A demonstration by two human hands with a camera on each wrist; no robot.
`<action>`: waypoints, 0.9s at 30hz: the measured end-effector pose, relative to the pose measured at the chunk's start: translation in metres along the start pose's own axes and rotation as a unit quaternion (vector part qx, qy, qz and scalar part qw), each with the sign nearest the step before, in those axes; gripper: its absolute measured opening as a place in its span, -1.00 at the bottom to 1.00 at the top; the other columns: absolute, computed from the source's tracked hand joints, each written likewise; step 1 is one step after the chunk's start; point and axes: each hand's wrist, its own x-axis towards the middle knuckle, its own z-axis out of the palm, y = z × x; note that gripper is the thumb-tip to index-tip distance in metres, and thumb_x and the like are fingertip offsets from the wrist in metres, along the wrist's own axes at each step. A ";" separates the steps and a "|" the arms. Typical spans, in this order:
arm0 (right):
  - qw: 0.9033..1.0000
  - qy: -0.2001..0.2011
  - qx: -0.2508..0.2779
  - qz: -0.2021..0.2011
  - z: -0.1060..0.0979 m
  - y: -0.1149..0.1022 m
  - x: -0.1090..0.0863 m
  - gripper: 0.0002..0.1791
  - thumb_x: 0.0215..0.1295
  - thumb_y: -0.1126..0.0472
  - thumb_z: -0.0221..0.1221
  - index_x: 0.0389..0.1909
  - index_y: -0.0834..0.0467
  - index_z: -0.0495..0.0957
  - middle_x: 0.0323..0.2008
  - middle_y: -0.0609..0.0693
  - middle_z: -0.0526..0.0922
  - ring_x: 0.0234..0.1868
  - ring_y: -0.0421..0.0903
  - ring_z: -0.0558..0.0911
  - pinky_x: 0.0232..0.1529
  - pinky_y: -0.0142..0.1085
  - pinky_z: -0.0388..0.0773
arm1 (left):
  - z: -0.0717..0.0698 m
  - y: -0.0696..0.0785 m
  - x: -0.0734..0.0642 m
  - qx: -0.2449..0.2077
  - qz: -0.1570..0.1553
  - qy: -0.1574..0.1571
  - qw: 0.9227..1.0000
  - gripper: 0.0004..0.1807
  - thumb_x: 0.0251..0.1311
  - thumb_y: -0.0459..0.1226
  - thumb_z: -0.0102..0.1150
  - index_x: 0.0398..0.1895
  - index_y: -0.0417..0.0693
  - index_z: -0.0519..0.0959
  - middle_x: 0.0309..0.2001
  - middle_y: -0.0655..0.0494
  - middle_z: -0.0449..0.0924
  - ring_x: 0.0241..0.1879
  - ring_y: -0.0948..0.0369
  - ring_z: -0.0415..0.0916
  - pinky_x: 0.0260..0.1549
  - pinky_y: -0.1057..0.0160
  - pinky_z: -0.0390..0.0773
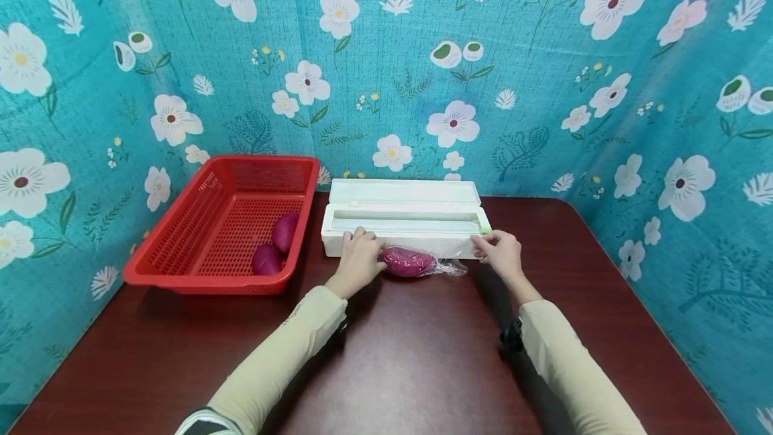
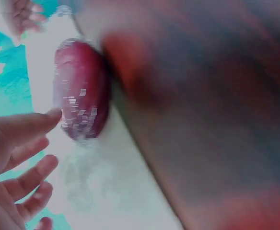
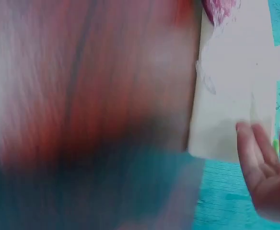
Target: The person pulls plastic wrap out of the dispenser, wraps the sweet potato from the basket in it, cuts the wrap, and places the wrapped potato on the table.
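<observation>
A purple sweet potato point(image 1: 408, 262), wrapped in clear plastic wrap point(image 1: 449, 267), lies against the front of a white plastic wrap box point(image 1: 401, 246). My left hand point(image 1: 359, 257) is at the potato's left end; in the left wrist view its thumb tip meets the wrapped side of the sweet potato point(image 2: 82, 86), the other fingers loosely bent and apart. At the box's right end my right hand point(image 1: 500, 250) pinches thin clear film between thumb and index finger, with the remaining fingers loose in the right wrist view.
A red basket point(image 1: 232, 280) stands on the left, with two unwrapped sweet potatoes point(image 1: 284, 230) inside. The box's lid point(image 1: 404, 190) is raised at the back. Behind the dark wooden table point(image 1: 417, 354) hangs a blue flowered cloth point(image 1: 386, 86).
</observation>
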 end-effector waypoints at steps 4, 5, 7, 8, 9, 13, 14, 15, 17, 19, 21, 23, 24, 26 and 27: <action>0.984 0.027 0.128 0.120 0.004 0.005 -0.005 -0.60 0.10 0.14 0.23 -0.24 0.33 0.31 -0.36 0.32 0.60 -0.45 0.04 0.64 -0.39 -0.16 0.55 | -0.006 0.007 0.005 -0.029 -0.001 0.001 1.000 -0.84 -0.18 -0.20 0.35 -0.46 0.00 0.65 -0.52 0.16 0.49 -0.38 0.14 0.33 -0.41 0.14 0.19; 0.978 0.026 0.155 0.135 0.006 0.006 -0.006 -0.57 0.09 0.14 0.23 -0.21 0.31 0.27 -0.37 0.30 0.61 -0.45 0.03 0.65 -0.38 -0.16 0.55 | -0.007 0.009 0.006 -0.032 -0.002 0.001 0.999 -0.86 -0.15 -0.21 0.33 -0.47 -0.01 0.65 -0.51 0.16 0.50 -0.38 0.15 0.33 -0.41 0.15 0.19; 0.967 0.024 0.206 0.150 0.011 0.009 -0.008 -0.54 0.08 0.18 0.25 -0.19 0.28 0.20 -0.40 0.26 0.62 -0.45 0.01 0.65 -0.39 -0.20 0.55 | -0.007 0.012 0.009 -0.036 -0.007 0.001 0.999 -0.89 -0.13 -0.23 0.30 -0.48 -0.02 0.65 -0.48 0.15 0.53 -0.37 0.15 0.35 -0.40 0.16 0.20; 0.962 0.024 0.226 0.149 0.013 0.010 -0.008 -0.53 0.07 0.19 0.25 -0.19 0.28 0.17 -0.44 0.23 0.62 -0.45 0.00 0.65 -0.39 -0.21 0.55 | -0.007 0.013 0.010 -0.036 -0.010 -0.001 0.999 -0.90 -0.12 -0.23 0.29 -0.48 -0.02 0.65 -0.47 0.15 0.54 -0.37 0.15 0.35 -0.40 0.16 0.21; 0.959 0.025 0.243 0.145 0.015 0.011 -0.008 -0.52 0.07 0.21 0.25 -0.19 0.27 0.15 -0.46 0.20 0.63 -0.45 0.00 0.65 -0.40 -0.22 0.56 | -0.007 0.014 0.011 -0.035 -0.012 -0.001 0.999 -0.91 -0.12 -0.23 0.28 -0.48 -0.02 0.65 -0.47 0.15 0.54 -0.36 0.15 0.35 -0.40 0.17 0.21; 0.951 0.057 0.263 0.150 0.022 0.014 -0.006 -0.52 0.01 0.20 0.30 -0.23 0.19 0.17 -0.58 -0.01 0.63 -0.51 -0.12 0.65 -0.41 -0.31 0.55 | -0.004 0.016 0.015 -0.037 -0.027 -0.004 0.999 -0.91 -0.12 -0.26 0.24 -0.47 0.00 0.66 -0.46 0.15 0.54 -0.35 0.15 0.35 -0.39 0.17 0.21; 0.953 0.070 0.253 0.151 0.023 0.013 -0.006 -0.53 0.00 0.20 0.30 -0.24 0.19 0.18 -0.60 -0.04 0.62 -0.52 -0.14 0.64 -0.41 -0.31 0.55 | -0.003 0.016 0.016 -0.037 -0.031 -0.004 0.999 -0.91 -0.12 -0.26 0.24 -0.47 0.00 0.66 -0.45 0.16 0.54 -0.35 0.16 0.35 -0.39 0.18 0.20; 0.951 0.086 0.252 0.155 0.025 0.012 -0.006 -0.54 -0.01 0.22 0.31 -0.26 0.19 0.20 -0.62 -0.06 0.61 -0.52 -0.14 0.64 -0.41 -0.30 0.55 | -0.002 0.016 0.016 -0.039 -0.035 -0.004 0.999 -0.91 -0.11 -0.27 0.25 -0.46 0.00 0.66 -0.45 0.16 0.54 -0.34 0.15 0.35 -0.38 0.18 0.20; 0.948 0.113 0.247 0.164 0.026 0.008 -0.006 -0.57 -0.02 0.25 0.30 -0.27 0.19 0.22 -0.64 -0.06 0.59 -0.52 -0.11 0.64 -0.41 -0.28 0.55 | 0.001 0.015 0.017 -0.040 -0.041 -0.004 0.998 -0.90 -0.11 -0.28 0.25 -0.45 0.00 0.66 -0.43 0.15 0.55 -0.33 0.15 0.35 -0.38 0.18 0.21; 0.944 0.121 0.255 0.172 0.028 0.003 -0.008 -0.57 0.00 0.29 0.28 -0.27 0.22 0.20 -0.64 -0.01 0.58 -0.51 -0.07 0.64 -0.40 -0.25 0.55 | 0.003 0.015 0.018 -0.045 -0.041 0.005 0.998 -0.90 -0.10 -0.28 0.26 -0.44 -0.01 0.66 -0.42 0.15 0.56 -0.33 0.15 0.35 -0.38 0.19 0.22; 0.935 0.114 0.281 0.185 0.029 0.000 -0.008 -0.56 0.03 0.30 0.26 -0.24 0.21 0.15 -0.63 0.01 0.58 -0.50 -0.06 0.64 -0.39 -0.24 0.56 | 0.006 0.015 0.018 -0.053 -0.035 0.020 0.998 -0.91 -0.09 -0.30 0.25 -0.45 -0.01 0.66 -0.42 0.15 0.57 -0.33 0.15 0.36 -0.39 0.20 0.24; 0.924 0.103 0.309 0.201 0.032 0.002 -0.007 -0.54 0.05 0.30 0.24 -0.23 0.18 0.11 -0.62 -0.01 0.58 -0.52 -0.10 0.64 -0.39 -0.27 0.55 | 0.007 0.016 0.019 -0.061 -0.028 0.033 0.997 -0.92 -0.09 -0.31 0.25 -0.45 -0.01 0.65 -0.43 0.15 0.57 -0.33 0.16 0.37 -0.39 0.20 0.25; 0.918 0.099 0.325 0.206 0.034 0.004 -0.005 -0.53 0.05 0.30 0.24 -0.24 0.16 0.09 -0.61 -0.02 0.58 -0.54 -0.14 0.64 -0.40 -0.30 0.55 | 0.008 0.017 0.020 -0.063 -0.024 0.039 0.997 -0.93 -0.09 -0.31 0.25 -0.46 -0.01 0.65 -0.43 0.15 0.57 -0.33 0.16 0.38 -0.39 0.20 0.26; 0.906 0.097 0.353 0.212 0.035 0.005 -0.005 -0.54 0.06 0.33 0.23 -0.27 0.13 0.08 -0.63 -0.05 0.58 -0.57 -0.17 0.63 -0.42 -0.33 0.55 | 0.008 0.020 0.022 -0.068 -0.018 0.044 0.997 -0.93 -0.08 -0.31 0.24 -0.46 -0.01 0.65 -0.43 0.15 0.57 -0.32 0.16 0.38 -0.37 0.21 0.28; 0.900 0.098 0.368 0.213 0.036 0.006 -0.005 -0.54 0.05 0.35 0.23 -0.29 0.11 0.07 -0.64 -0.07 0.57 -0.58 -0.19 0.62 -0.44 -0.35 0.55 | 0.009 0.021 0.024 -0.067 -0.016 0.044 0.997 -0.93 -0.07 -0.30 0.24 -0.46 0.00 0.65 -0.42 0.16 0.57 -0.31 0.17 0.38 -0.36 0.21 0.28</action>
